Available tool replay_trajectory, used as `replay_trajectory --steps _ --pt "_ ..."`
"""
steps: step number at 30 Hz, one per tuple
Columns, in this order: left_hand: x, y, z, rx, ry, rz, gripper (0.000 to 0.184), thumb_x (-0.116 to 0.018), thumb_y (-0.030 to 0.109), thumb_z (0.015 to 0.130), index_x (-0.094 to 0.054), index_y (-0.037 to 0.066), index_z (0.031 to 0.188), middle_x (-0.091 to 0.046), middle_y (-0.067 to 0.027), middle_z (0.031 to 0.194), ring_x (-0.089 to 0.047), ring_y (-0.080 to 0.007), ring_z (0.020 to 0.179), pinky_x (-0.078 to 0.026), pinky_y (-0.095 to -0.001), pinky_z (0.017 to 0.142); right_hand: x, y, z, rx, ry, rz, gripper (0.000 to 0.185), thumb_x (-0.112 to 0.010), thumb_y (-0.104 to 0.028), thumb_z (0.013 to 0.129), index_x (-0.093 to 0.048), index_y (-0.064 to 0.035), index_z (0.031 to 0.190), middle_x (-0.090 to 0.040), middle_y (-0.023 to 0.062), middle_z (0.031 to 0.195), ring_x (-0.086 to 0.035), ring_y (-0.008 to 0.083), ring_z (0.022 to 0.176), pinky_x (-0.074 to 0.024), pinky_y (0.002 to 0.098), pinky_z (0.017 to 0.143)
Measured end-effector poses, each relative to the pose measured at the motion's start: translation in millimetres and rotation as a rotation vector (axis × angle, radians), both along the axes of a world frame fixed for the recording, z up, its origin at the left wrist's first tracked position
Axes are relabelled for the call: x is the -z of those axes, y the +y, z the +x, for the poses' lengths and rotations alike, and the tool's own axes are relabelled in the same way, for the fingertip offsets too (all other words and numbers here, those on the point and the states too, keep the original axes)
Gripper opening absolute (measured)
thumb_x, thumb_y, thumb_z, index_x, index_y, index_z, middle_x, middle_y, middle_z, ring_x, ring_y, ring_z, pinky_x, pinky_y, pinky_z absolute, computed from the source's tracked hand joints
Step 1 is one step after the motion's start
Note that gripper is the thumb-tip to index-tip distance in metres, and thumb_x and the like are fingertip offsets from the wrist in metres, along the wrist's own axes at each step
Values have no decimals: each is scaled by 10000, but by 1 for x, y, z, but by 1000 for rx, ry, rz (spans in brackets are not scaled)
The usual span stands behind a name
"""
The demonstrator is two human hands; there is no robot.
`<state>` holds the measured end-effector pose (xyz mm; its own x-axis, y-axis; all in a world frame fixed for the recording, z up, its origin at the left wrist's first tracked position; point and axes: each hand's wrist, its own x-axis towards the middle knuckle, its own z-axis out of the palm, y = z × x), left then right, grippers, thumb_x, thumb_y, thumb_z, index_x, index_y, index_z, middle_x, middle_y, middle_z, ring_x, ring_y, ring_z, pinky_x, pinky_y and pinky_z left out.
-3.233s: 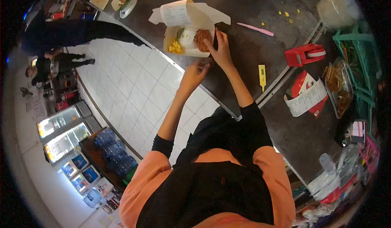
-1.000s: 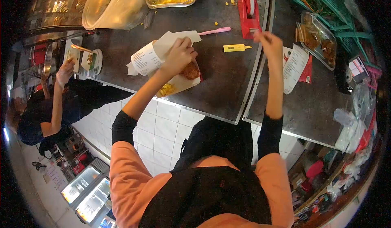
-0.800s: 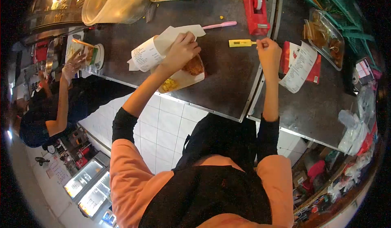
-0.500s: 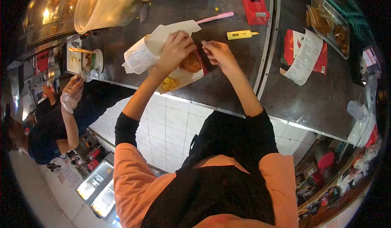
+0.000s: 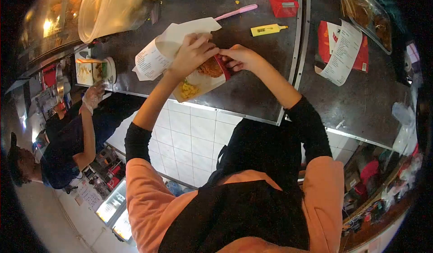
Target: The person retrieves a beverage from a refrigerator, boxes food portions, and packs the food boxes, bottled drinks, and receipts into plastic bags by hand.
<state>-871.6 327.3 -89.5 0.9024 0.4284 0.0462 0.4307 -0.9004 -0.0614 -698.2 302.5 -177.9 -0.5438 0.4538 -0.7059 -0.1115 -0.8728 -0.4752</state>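
Observation:
A paper food box (image 5: 211,82) with red sides lies open near the counter's front edge. Inside are a brown, crumbly-looking fried food (image 5: 211,68) and some yellow food (image 5: 187,90). My left hand (image 5: 191,56) lies across the box, its fingers curled at the far edge and partly hiding the contents. With thumb and finger together, my right hand (image 5: 242,58) pinches the red right side; its lower fingers are bent. A printed receipt (image 5: 151,62) hangs at the left by the raised white flap (image 5: 180,35).
Behind the box lie a pink pen-like stick (image 5: 237,12), a yellow highlighter (image 5: 269,30) and a red tape dispenser (image 5: 280,0). Right of the counter seam, another receipt (image 5: 343,54) rests on a red box. A co-worker's gloved hand (image 5: 93,96) is at the left near a white container.
My right hand has moved slightly left and now meets the box's red side. My left hand stays on the box. The co-worker's gloved hand has shifted right.

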Motion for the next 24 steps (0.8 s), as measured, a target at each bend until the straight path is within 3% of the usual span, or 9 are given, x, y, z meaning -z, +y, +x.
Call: replay_trajectory --steps 3,5,8,12,16,19,21,22,24 --pt "2 1 -1 35 11 27 250 -528 179 682 -590 166 924 -578 40 946 -427 -157 1074 -327 -367 869 -8 3 4 -108 18 -31 347 -597 -377 802 -512 -77 649 -428 -29 550 -333 65 397 -219 214 327" --pt "0 9 -5 -3 36 33 258 -528 180 678 -592 167 928 -578 37 947 -427 -162 1074 -334 -367 862 -17 -1 6 -231 40 -46 423 -560 -480 801 -456 -100 643 -395 -50 534 -250 33 363 -173 195 338" --pt "-2 11 -9 -44 88 40 269 -528 176 678 -595 167 939 -580 20 965 -427 -178 1076 -340 -365 860 -14 -21 2 -185 100 -143 446 -541 -502 803 -421 -113 621 -370 -49 503 -258 34 360 -176 192 335" --pt "-2 7 -8 26 79 25 264 -526 175 691 -583 161 948 -572 9 995 -413 -181 1091 -327 -361 880 -5 -58 5 39 574 -519 405 -522 -419 846 -417 -101 617 -350 -38 481 -274 57 361 -180 221 319" --pt "-6 8 -5 60 170 33 301 -515 165 713 -541 122 1010 -566 -11 1009 -401 -177 1097 -326 -350 883 -12 -84 13 77 555 -501 421 -514 -421 850 -383 -141 565 -316 -61 460 -255 49 350 -159 207 339" --pt "-9 7 5 40 312 85 367 -504 150 728 -503 84 1089 -559 -42 1028 -406 -185 1085 -326 -342 882 -44 -81 32 18 291 -270 441 -509 -408 855 -406 -127 531 -342 -57 439 -306 56 355 -205 208 338" --pt "-13 3 12 -5 334 99 398 -501 142 732 -487 77 1124 -552 -53 1043 -408 -189 1079 -325 -338 889 -56 -79 42 -4 -173 150 464 -504 -390 860 -466 -80 517 -421 -24 435 -400 73 376 -295 218 364" --pt "-16 -1 15 -50 358 115 430 -498 134 735 -470 70 1160 -545 -65 1058 -410 -194 1074 -324 -333 895 -56 -78 45 -7 -174 152 464 -504 -390 860 -466 -80 517 -421 -24 435 -400 73 376 -295 218 364" --pt "-21 -13 19 -59 322 110 458 -499 129 736 -453 71 1188 -548 -61 1055 -409 -195 1077 -337 -331 892 -57 -76 53 110 -390 521 443 -498 -339 866 -569 1 589 -543 51 495 -503 117 396 -376 228 399"
